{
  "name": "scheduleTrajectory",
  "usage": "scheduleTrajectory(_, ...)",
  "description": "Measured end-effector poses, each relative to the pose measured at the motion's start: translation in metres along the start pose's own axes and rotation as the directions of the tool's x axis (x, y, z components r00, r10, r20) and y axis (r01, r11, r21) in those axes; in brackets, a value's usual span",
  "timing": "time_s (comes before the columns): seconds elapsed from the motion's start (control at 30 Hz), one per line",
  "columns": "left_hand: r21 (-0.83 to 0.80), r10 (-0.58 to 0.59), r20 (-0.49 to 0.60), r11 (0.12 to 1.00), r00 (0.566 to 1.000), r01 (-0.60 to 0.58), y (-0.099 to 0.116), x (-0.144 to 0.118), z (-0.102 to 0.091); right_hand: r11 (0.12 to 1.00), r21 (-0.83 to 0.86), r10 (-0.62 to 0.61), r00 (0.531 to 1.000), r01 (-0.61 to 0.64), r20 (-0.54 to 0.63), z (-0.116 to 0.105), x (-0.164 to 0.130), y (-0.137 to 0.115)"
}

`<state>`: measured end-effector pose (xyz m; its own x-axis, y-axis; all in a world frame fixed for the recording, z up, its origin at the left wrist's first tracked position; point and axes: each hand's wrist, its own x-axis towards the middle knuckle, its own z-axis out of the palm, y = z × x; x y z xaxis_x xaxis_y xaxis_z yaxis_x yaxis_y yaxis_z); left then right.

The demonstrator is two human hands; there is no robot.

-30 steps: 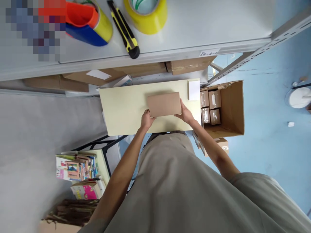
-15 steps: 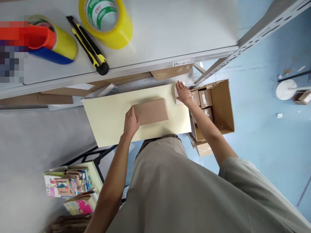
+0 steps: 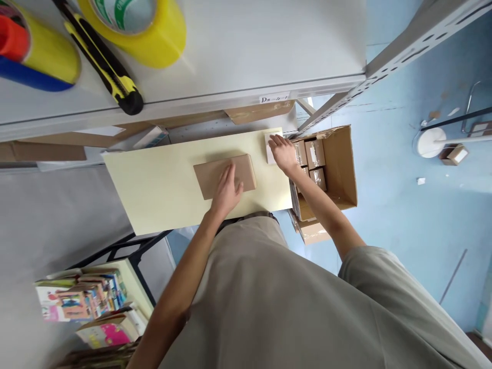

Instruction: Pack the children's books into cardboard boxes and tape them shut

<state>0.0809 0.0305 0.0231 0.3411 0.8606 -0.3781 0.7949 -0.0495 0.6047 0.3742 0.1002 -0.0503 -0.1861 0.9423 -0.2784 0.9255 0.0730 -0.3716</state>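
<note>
In the head view, the left hand (image 3: 226, 192) lies open and flat on the plain brown cardboard box (image 3: 225, 175), seemingly pinning it to the smooth pale-yellow tabletop (image 3: 161, 189). The right hand (image 3: 283, 152), fingers loosely curled, rests on a small white card-like pad (image 3: 268, 146) at the table's far corner, beside an open carton (image 3: 338, 169) of small boxes.

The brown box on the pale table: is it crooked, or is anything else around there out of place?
The brown box lies slightly askew to the pale table, under the left hand. The right hand rests on a small white pad at the table's corner. On the shelf above, a utility knife overhangs the edge. Nothing looks spilled or damaged.
</note>
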Motion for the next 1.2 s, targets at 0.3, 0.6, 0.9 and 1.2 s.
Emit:
scheduleTrajectory(0.3,-0.043,0.330,0.267,0.943,0.905,-0.331,0.053,0.083,0.071,1.000,0.012,-0.008,1.000,0.008,0.001,-0.002,-0.112,-0.012)
scheduleTrajectory(0.6,-0.135,0.091,0.247,0.989,0.965,-0.059,0.052,0.111,0.107,0.993,0.120,0.018,0.999,-0.012,-0.050,0.000,-0.118,-0.014)
scheduleTrajectory(0.9,-0.446,-0.272,0.198,0.831,0.942,0.334,0.033,0.109,0.113,0.979,0.191,-0.046,0.990,0.070,-0.130,-0.008,-0.042,0.008)
scheduleTrajectory(1.2,-0.388,-0.201,0.144,0.889,0.969,0.242,0.038,0.103,0.115,0.986,0.101,-0.151,0.966,0.132,0.209,0.020,-0.025,0.035)
